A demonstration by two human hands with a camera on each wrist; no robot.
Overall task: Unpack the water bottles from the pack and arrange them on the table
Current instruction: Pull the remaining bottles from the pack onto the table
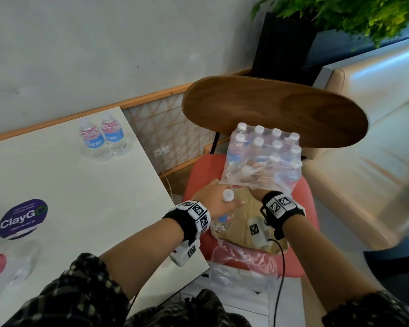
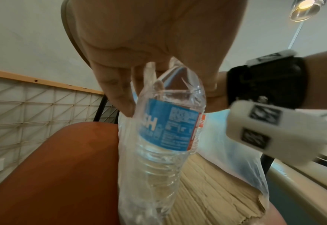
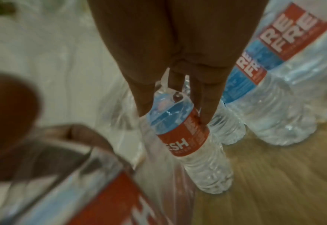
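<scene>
Counter (image 1: 57,185): white top at the left, purple ClayGo sticker (image 1: 23,218) near its front edge.
Chair (image 1: 309,197): red seat beside the counter, wooden backrest (image 1: 274,109) behind; a cardboard sheet (image 1: 250,223) lies on the seat.
Pack (image 1: 265,156): torn clear plastic wrap on the cardboard, white caps in rows, every bottle upright, long axis vertical.
Two placed bottles (image 1: 103,138): upright side by side, touching, at the counter's far edge; clear ribbed bodies, blue and red labels.
Left hand (image 1: 219,201): grip clamped round the neck of a water bottle (image 2: 164,137); cap up, base down over the seat, blue label, clear ribbed body.
Right hand (image 1: 257,192): reaching into the pack's torn wrap, grip pinched on the neck of a second bottle (image 3: 189,144), upright, red label, base on the cardboard.
</scene>
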